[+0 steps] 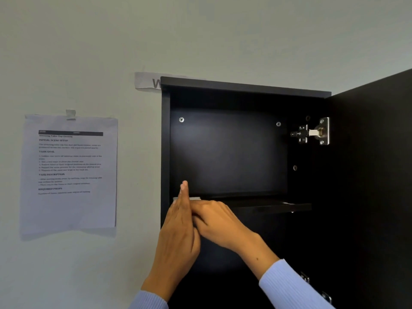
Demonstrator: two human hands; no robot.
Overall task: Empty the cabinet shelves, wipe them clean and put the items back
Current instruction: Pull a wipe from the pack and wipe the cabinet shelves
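Note:
A black wall cabinet [165, 139] hangs open, and its upper shelf [278, 206] holds nothing but a thin white wipe [195, 198] lying at the front left edge. My left hand [178, 233] stands upright in front of that corner, fingers straight and pointing up, the fingertip just above the wipe. My right hand [219, 221] reaches in from the right at shelf height. Its fingers curl toward my left palm, and the fingertips are hidden behind my left hand. Whether they hold the wipe I cannot tell.
The cabinet door [374, 175] stands open on the right, carried by a metal hinge [314, 132]. A printed sheet [69, 172] is taped to the wall on the left. A paper label [147, 82] sticks out behind the cabinet top. The compartment below the shelf is dark.

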